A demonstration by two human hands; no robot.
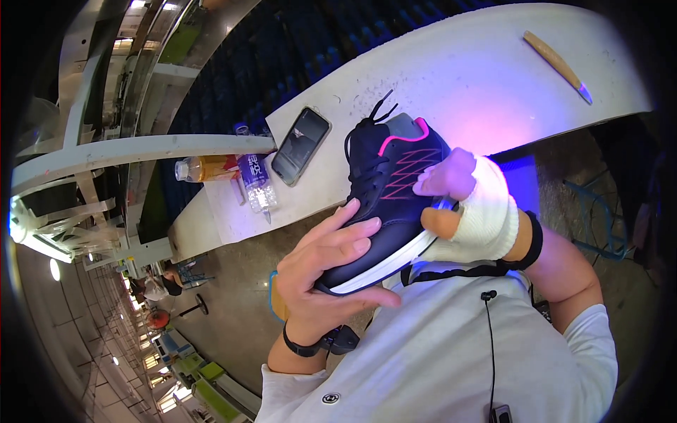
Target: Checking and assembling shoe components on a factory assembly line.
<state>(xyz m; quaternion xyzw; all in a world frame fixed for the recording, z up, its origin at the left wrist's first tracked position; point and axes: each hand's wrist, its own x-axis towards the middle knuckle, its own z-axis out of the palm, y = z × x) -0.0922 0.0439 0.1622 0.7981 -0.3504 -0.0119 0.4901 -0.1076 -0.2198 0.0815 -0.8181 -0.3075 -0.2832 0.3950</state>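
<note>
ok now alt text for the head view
Black sneaker with pink zigzag lines and white sole, gripped at the toe by the bare left hand; the right hand, in a white fingerless glove, touches its side. A phone and tan-handled tool lie on a white table.

From the head, a wide fisheye lens looks steeply down, bending straight edges toward its rim. The black leather-look sneaker with pink zigzag stitching (377, 222) is near, at centre; below the sneaker comes a white cloth shirt (451, 338), beyond it the long white counter (437, 63), farther off leftward the grey floor (243, 289).
</note>
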